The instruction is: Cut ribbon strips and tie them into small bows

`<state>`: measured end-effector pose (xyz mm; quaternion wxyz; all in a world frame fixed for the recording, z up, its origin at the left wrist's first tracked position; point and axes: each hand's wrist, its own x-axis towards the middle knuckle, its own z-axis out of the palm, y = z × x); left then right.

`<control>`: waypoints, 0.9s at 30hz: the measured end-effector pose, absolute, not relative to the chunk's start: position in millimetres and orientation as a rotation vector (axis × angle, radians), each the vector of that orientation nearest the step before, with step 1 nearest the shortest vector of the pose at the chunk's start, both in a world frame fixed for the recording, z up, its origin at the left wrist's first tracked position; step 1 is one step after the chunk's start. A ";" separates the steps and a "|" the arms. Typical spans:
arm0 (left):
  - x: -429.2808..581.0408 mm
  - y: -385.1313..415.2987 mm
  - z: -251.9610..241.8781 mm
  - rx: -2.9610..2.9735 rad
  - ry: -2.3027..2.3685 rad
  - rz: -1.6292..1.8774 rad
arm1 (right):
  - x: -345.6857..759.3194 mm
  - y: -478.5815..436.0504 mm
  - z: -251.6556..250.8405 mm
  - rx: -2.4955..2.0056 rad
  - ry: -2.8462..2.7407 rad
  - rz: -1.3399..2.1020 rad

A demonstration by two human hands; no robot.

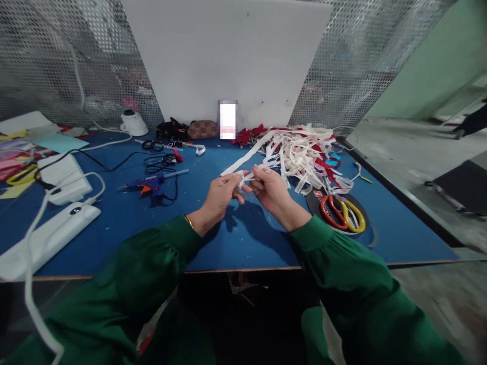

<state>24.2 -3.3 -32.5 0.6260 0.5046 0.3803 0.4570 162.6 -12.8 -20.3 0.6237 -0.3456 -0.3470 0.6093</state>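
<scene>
Both of my hands meet over the middle of the blue table, holding a white ribbon (247,178) between them. My left hand (220,195) pinches one part of it between thumb and fingers. Close beside it, my right hand (271,190) grips another part with curled fingers. The ribbon looks folded or looped at my fingertips, but its exact shape is too small to make out. Just behind my hands, a long white strip (243,158) runs back toward a heap of white and red ribbons (300,154).
Red- and yellow-handled scissors (342,213) lie on a dark round disc at the right. At the left are a blue glue gun (152,185), black cable, a white power strip (49,241) and coloured sheets. A phone (228,119) stands against the white board (228,56).
</scene>
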 end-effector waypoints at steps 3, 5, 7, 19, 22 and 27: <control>24.2 -3.5 -32.6 1.153 0.888 1.041 | 162.5 -12.0 -22.5 -0.784 -0.824 1.365; 23.9 -3.4 -32.6 1.142 0.889 1.041 | 162.2 -11.8 -23.2 -0.783 -0.838 1.360; 23.6 -2.8 -32.8 1.128 0.888 1.041 | 161.7 -11.5 -23.9 -0.791 -0.849 1.352; 29.2 -8.8 -28.0 1.112 0.863 1.135 | 159.1 -18.4 -18.1 -0.789 -0.796 1.374; 28.9 -8.7 -27.5 1.091 0.862 1.144 | 159.9 -18.8 -16.3 -0.779 -0.813 1.371; 25.8 -7.0 -27.9 1.100 0.848 1.130 | 159.7 -19.3 -15.9 -0.765 -0.803 1.413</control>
